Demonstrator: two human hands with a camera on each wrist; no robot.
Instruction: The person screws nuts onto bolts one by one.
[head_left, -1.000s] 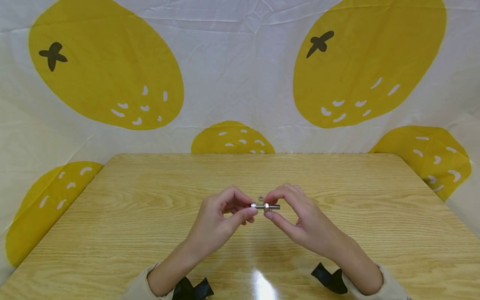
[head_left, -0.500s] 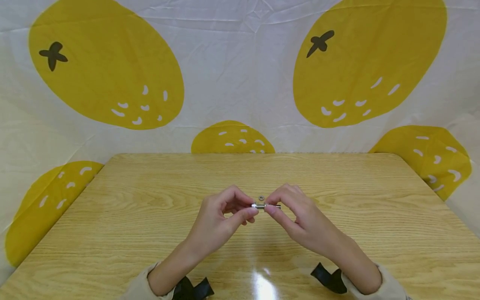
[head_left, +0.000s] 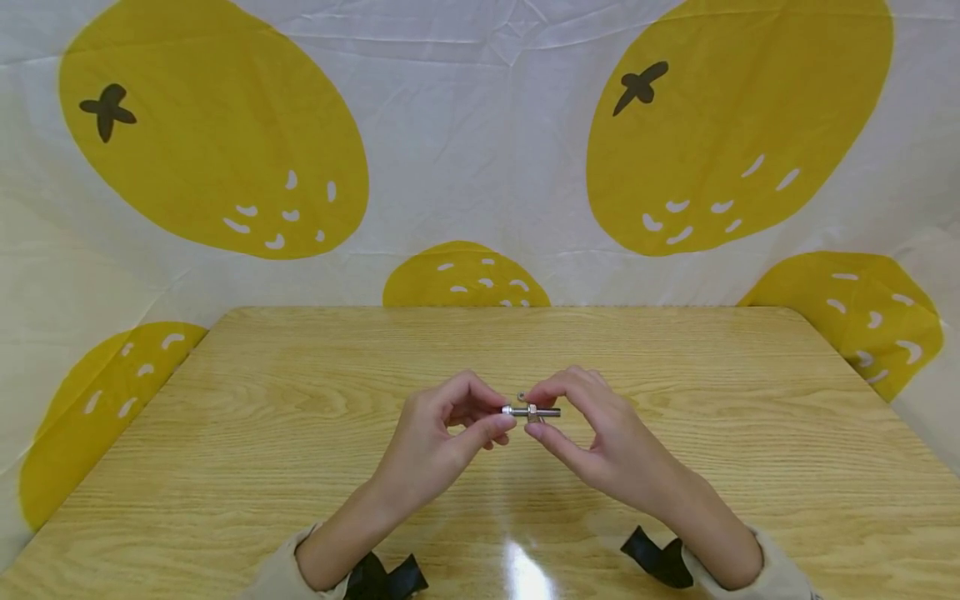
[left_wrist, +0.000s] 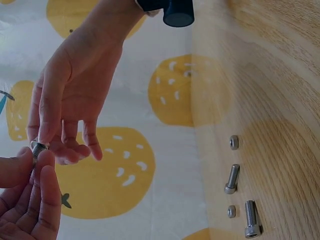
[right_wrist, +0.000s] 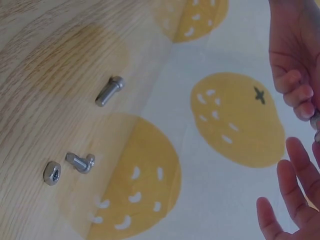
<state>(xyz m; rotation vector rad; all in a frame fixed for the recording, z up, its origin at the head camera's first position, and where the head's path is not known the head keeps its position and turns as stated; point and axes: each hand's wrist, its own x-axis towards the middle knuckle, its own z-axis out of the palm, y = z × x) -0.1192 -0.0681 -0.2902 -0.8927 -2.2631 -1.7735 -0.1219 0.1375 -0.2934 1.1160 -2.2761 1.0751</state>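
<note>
In the head view my left hand [head_left: 442,437] pinches the head end of a silver bolt [head_left: 551,412] between thumb and fingers. The bolt lies level, its threaded end pointing right. A hex nut [head_left: 533,410] sits partway along the shank. My right hand [head_left: 611,433] holds that nut, forefinger above and thumb below. In the left wrist view the held bolt [left_wrist: 38,149] shows between the two hands' fingertips. At the right edge of the right wrist view, fingers hide most of it.
On the wooden table [head_left: 300,358] in the left wrist view lie a nut [left_wrist: 234,142], a bolt [left_wrist: 232,179], a smaller nut [left_wrist: 231,211] and a thicker bolt [left_wrist: 252,220]. A patterned cloth [head_left: 480,150] hangs behind the table.
Half a second ago my right thumb was rolled up over the nut; now thumb and forefinger are spread around it, as a second ago. My left hand and the bolt have stayed put.
</note>
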